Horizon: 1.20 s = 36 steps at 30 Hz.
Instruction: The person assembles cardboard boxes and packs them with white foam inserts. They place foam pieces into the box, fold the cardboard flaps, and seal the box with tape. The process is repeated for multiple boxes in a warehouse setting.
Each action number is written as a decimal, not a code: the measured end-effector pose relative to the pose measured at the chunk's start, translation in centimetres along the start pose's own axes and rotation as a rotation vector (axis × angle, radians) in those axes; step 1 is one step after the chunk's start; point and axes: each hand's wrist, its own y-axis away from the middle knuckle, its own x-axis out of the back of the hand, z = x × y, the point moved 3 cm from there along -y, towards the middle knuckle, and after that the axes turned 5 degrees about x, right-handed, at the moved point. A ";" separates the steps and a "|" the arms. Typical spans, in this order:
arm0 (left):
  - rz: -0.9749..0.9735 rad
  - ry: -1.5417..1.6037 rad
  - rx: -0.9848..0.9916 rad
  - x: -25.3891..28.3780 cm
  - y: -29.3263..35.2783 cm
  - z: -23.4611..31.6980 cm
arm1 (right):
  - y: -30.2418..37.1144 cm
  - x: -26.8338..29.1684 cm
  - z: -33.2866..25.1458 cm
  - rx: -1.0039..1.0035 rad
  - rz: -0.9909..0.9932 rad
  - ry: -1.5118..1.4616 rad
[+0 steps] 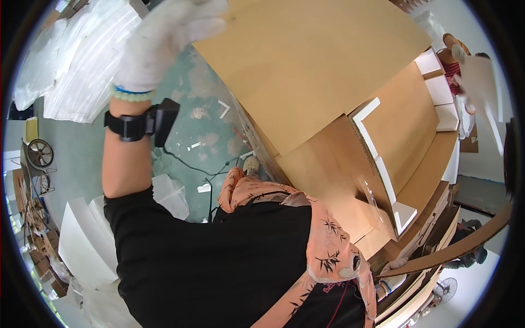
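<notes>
Left hand: white-gloved [164,41], raised by the left corner of the sheet [317,65], fingers overlapping it in view; cannot tell whether they grip it.
Right hand: gloved [395,264], partly hidden, closed on the near end of a brown board [459,251].
Sheet: flat cardboard, left of the open carton [418,128], its right corner near the carton's far edge.
Carton: foam strip [386,177] along its left edge, foam blocks [439,90] at its far right edge.
Floor [188,123]: green, white scraps [204,188] on it.
</notes>
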 end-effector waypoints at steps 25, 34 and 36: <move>-0.256 0.525 0.251 -16.7 -4.2 -13.3 | 9.4 2.8 0.2 0.115 0.202 0.265; -0.182 -0.131 0.099 -16.0 -4.7 -11.9 | 5.4 -1.8 -3.1 0.144 0.000 0.021; -0.115 -0.455 -0.155 -15.3 -6.3 -11.5 | 4.8 -1.6 -3.5 0.236 -0.069 -0.065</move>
